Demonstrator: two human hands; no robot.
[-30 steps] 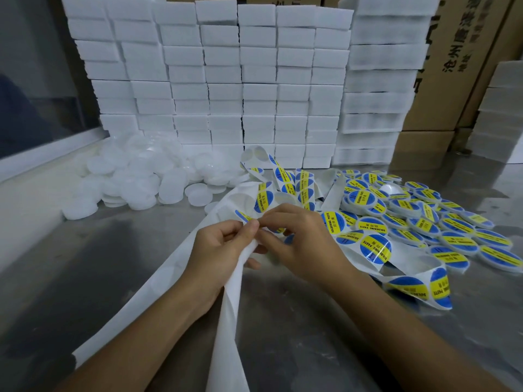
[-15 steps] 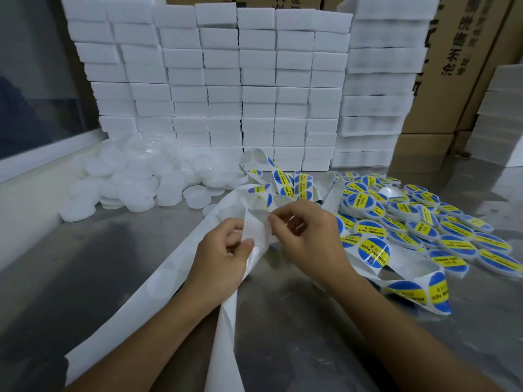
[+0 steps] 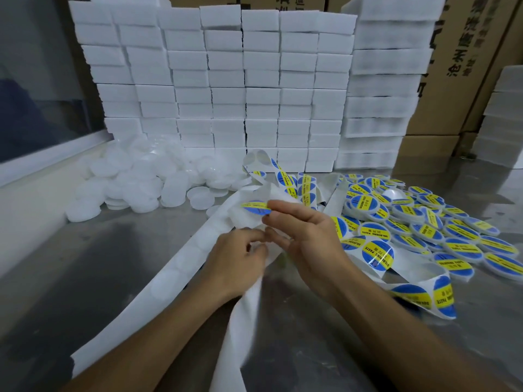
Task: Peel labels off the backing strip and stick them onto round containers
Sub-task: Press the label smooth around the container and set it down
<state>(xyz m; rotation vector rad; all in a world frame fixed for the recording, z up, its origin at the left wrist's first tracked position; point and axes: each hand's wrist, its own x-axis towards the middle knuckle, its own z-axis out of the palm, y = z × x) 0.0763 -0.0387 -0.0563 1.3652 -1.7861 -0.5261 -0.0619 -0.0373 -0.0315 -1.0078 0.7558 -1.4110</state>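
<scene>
**Peeling a label free above the backing strip**

Lying heaped at the far left of the steel table (image 3: 85, 278), the plain white containers (image 3: 135, 188) are bare of labels, piled against a wall of stacked white blocks (image 3: 226, 89).

Nearer the middle, the white backing strip (image 3: 169, 278) runs up from the lower left edge, with pale round marks along it where labels once sat. The left hand (image 3: 237, 258) grips this strip, its fingers curled round a bunched fold of the paper.

Just to the right and a little higher, the right hand (image 3: 305, 241) pinches one blue and yellow label (image 3: 256, 208) by its edge between thumb and forefinger. The label is held flat-on, above the strip and apart from it; the other fingers hang loosely spread.

Farther right, a looping stretch of strip that carries unpeeled labels (image 3: 377, 254) trails across the table. Beyond it, labelled containers (image 3: 452, 239) lie in a loose heap, with brown cardboard cartons (image 3: 467, 66) behind them.
</scene>
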